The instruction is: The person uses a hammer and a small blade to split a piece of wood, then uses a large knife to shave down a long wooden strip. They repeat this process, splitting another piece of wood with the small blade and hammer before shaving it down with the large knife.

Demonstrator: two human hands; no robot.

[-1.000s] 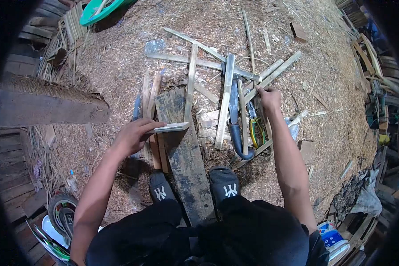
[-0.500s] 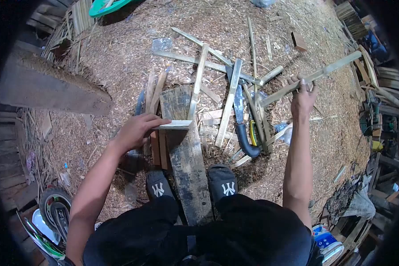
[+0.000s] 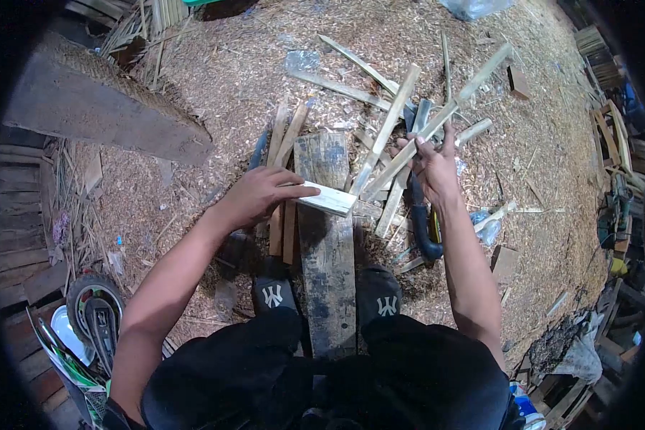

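My left hand is closed on a short, pale wooden board, thumb and fingers at its left end. The board lies over a long, worn plank between my feet. My right hand grips a long wooden strip between thumb and fingers. That strip slants from the upper right down to the left, its lower end close to the board's right end. Beneath my right hand is a tool with a curved black handle, its blade partly hidden. Another pale strip leans beside the plank's far end.
Wood shavings cover the ground, with several loose strips ahead. A thick beam juts in from the left. Brown wood pieces lie to the right. A small wheel stands at lower left, and stacked wood lines the right side.
My right hand has come inward with the strip, bringing its lower end near the board. My left hand still holds the board. The view has shifted, so the surroundings sit farther right.
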